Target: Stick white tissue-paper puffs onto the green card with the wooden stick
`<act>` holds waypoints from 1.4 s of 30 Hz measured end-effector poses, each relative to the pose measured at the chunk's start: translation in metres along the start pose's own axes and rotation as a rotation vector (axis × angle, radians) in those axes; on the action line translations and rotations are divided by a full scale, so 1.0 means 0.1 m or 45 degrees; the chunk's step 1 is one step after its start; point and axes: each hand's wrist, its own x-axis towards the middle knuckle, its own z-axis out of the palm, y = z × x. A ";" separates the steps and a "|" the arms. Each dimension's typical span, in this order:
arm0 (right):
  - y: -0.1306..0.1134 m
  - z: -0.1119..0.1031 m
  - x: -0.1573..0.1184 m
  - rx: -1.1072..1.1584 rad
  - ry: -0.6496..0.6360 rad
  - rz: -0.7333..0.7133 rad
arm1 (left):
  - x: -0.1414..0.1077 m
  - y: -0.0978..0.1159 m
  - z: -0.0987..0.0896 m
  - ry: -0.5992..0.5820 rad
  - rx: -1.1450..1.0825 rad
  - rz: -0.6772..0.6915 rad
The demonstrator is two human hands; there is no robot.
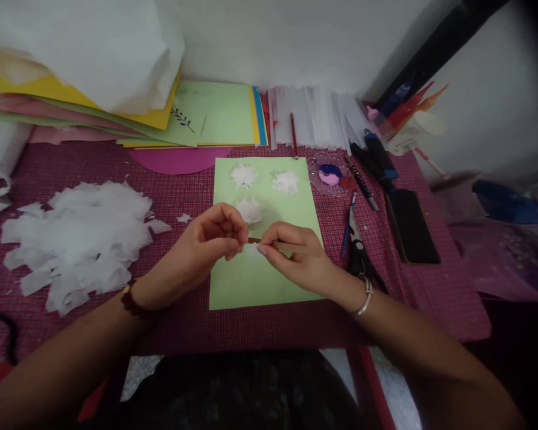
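Over a pale green sheet point(251, 286), my two hands meet with their fingertips close together. A thin brown stick point(253, 240) spans the small gap between them. My right hand point(296, 248) pinches the stick. The fingers of my left hand point(219, 236) are closed at the stick's other end, by a small bit of white; what exactly they grip is too small to tell. Three white ruffled paper clusters lie on the sheet: one at the upper left point(243, 175), one at the upper right point(286, 181) and one point(250, 211) just beyond my hands.
A heap of white paper pieces point(85, 233) lies at left. Behind are coloured sheets point(228, 113) and white strips point(314, 113). To the right are a paint palette point(329, 173), a brush point(346, 233), scissors point(357, 245) and a black phone-like object point(412, 227).
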 end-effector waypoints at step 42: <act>0.28 -0.09 0.24 0.588 0.199 0.528 | 0.20 0.07 -0.33 -0.044 1.016 0.078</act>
